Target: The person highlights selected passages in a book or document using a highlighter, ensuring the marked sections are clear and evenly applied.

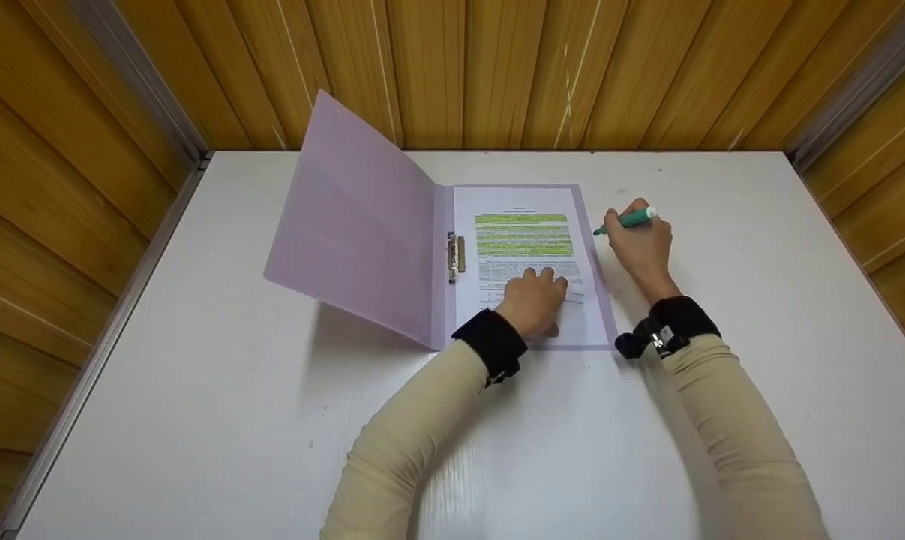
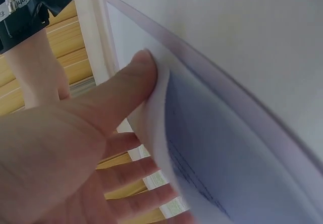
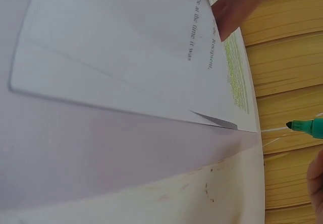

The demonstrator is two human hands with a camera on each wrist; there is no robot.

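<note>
A lilac folder [image 1: 347, 225] lies open on the white table [image 1: 272, 412], its left cover tilted up. On its right half lies a printed sheet [image 1: 523, 266] whose upper lines are marked in yellow-green. My left hand [image 1: 540, 294] is on the sheet's lower part. In the left wrist view its thumb [image 2: 133, 80] lies on the curled edge of the sheet [image 2: 212, 148], and the fingers [image 2: 151, 156] pass behind it. My right hand [image 1: 641, 244] holds a green marker [image 1: 630, 219] just right of the folder, tip [image 3: 290, 125] above the table.
A metal fastener [image 1: 454, 256] sits at the folder's spine. Wood-panelled walls [image 1: 497, 67] close in the table at the back and both sides. Bare tabletop [image 1: 759, 247] lies right of the folder and in front of it.
</note>
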